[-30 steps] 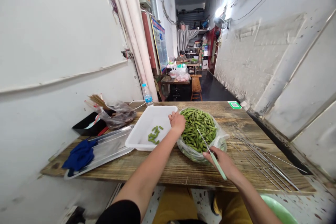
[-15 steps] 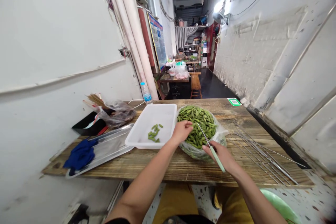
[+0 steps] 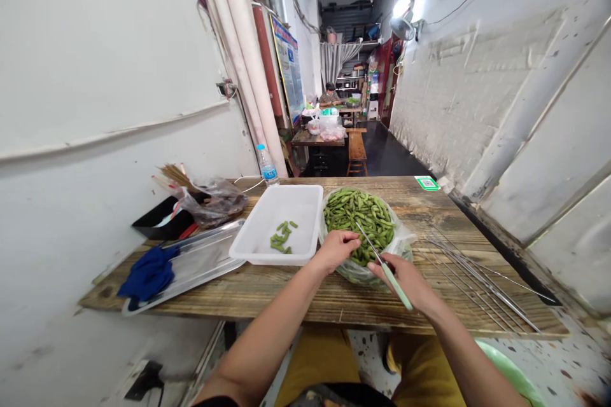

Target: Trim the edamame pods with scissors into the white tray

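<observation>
Green edamame pods [image 3: 356, 206] fill a round container lined with a clear plastic bag [image 3: 403, 245]. Over the near left part of the pile, my left hand [image 3: 338, 249] is closed in a pinch at a pod, which its fingertips mostly hide. My right hand [image 3: 403, 276] grips scissors [image 3: 395, 286] with a pale green handle, seen almost edge-on. Their slim metal blades point up and left over the pods, close to my left fingertips. Left of the pile stands a white plastic tub [image 3: 258, 229] with several pods [image 3: 282, 236] on its bottom.
Several metal skewers [image 3: 482, 286] lie at the right of the wooden table [image 3: 315, 299]. To the left are a metal tray [image 3: 205, 261], a blue cloth [image 3: 149, 273], a black box [image 3: 157, 219] and a plastic bag. A water bottle [image 3: 268, 168] stands behind the tub. Another person [image 3: 329, 96] sits far back.
My left hand has moved slightly right and down, its fingertips coming nearer the scissors. The right hand stays nearly in place with the scissors. The view has shifted a little.
</observation>
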A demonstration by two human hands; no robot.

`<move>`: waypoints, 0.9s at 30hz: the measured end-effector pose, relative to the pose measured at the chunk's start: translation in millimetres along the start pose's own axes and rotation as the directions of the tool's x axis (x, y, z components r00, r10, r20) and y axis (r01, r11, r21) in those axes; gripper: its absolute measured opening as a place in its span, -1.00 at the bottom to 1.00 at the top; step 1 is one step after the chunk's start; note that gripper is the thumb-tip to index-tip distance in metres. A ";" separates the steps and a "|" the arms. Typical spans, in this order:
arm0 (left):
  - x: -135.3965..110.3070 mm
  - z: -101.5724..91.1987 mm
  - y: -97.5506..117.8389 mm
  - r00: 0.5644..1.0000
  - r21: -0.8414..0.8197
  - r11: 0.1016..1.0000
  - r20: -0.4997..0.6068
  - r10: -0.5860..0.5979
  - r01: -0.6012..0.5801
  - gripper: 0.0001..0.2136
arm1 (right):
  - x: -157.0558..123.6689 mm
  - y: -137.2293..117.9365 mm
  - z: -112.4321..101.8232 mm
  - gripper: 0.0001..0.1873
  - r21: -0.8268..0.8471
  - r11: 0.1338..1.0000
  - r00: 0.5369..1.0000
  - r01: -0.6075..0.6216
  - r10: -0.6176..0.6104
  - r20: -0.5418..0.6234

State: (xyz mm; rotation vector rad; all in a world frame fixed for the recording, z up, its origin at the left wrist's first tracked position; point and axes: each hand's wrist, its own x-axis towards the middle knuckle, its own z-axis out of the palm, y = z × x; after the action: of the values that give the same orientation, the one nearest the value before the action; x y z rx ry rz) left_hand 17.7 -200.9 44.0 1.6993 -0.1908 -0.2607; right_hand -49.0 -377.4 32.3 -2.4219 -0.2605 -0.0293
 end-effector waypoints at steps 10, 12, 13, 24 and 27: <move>-1.9 1.3 -3.1 0.999 0.011 0.999 0.039 -0.034 0.033 -0.77 | -0.8 1.4 -4.8 -0.59 -0.055 0.998 0.999 0.029 -0.031 -0.020; -2.4 0.9 -3.0 0.999 0.017 1.000 0.046 -0.015 0.014 -0.79 | -1.4 1.8 -5.3 -0.59 -0.034 0.999 0.999 0.037 -0.037 -0.012; -2.8 0.7 -2.7 0.999 0.012 1.000 0.046 -0.011 0.010 -0.80 | -1.5 2.5 -4.6 -0.58 -0.019 0.999 0.999 0.037 -0.038 -0.013; -4.5 -1.2 2.1 0.993 -0.581 0.810 -0.020 -0.116 0.082 -0.85 | -2.9 13.3 2.6 -0.57 0.132 0.991 0.999 0.018 -0.014 -0.035; -6.2 3.9 1.4 0.991 -0.680 0.730 -0.040 -0.125 0.065 -0.86 | -4.1 9.3 4.0 -0.55 0.132 0.991 1.000 0.018 -0.018 -0.001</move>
State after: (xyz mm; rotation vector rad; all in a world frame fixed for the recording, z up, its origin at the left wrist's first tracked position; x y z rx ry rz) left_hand 10.7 -203.0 45.3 0.9779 0.0602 -0.2913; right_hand -51.4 -382.5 22.9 -2.2884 -0.2753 -0.0195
